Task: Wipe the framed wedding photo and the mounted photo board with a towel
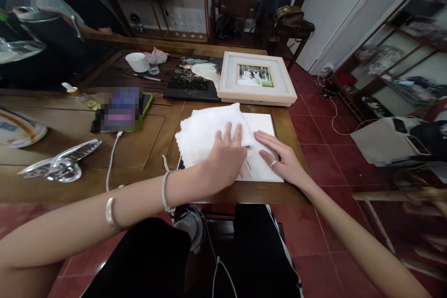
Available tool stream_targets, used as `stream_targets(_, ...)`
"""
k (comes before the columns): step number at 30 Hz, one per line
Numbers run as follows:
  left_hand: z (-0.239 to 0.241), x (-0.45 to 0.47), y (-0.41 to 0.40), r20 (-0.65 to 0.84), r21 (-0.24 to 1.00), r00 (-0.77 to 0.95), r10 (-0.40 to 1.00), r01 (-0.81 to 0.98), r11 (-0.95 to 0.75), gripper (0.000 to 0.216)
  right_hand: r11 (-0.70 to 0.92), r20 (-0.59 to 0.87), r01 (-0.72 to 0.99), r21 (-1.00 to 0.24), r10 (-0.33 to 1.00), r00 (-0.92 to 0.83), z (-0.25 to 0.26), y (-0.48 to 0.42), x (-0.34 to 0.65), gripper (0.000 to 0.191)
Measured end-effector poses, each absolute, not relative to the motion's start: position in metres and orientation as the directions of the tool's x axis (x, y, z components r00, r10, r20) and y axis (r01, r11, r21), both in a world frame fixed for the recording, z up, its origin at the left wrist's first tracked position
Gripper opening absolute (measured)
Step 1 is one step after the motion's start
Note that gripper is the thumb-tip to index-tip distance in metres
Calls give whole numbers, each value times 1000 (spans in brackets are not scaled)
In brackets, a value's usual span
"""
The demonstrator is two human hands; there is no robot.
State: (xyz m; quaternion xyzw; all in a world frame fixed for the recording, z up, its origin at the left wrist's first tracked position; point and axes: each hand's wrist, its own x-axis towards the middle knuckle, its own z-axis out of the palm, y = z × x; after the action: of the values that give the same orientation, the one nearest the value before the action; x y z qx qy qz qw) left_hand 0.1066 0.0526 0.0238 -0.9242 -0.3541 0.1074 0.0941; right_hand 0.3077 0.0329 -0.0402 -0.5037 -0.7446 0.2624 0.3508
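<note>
My left hand (pixel 223 158) lies flat, fingers stretched out, pressing a crumpled white cloth (pixel 206 130) onto a white flat photo panel (pixel 261 125) at the near edge of the wooden table (pixel 139 149). My right hand (pixel 279 158), with a ring on one finger, rests open on the white panel just right of the cloth, fingers pointing left. The cloth covers most of the panel's left half. A white picture frame (pixel 256 84) with a photo stands just behind the panel.
A dark photo print (pixel 193 81) lies left of the frame. A phone on a green case (pixel 122 109) with a white cable, a clear glass dish (pixel 61 165), a plate (pixel 17 130), a white cup (pixel 137 61) sit on the table. Bags (pixel 394 142) lie on the red floor right.
</note>
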Motion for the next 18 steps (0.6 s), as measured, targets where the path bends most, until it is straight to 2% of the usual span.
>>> stream_targets(5, 14, 124, 46, -113, -226, 708, 697, 665, -712, 45, 221, 183, 427, -877, 975, -129, -38, 31, 309, 40)
stream_targets(9, 8, 148, 30, -89, -291, 690, 719, 672, -681, 46, 200, 163, 375, -905, 978, -128, -37, 29, 308, 45)
stream_targets(13, 9, 161, -3, -59, -349, 778, 626, 572, -743, 49, 154, 124, 361, -920, 987, -105, -37, 29, 307, 46)
stream_targets(18, 16, 132, -50, -36, -186, 893, 449, 436, -881, 35, 242, 179, 476, -845, 968, -175, -38, 30, 307, 46)
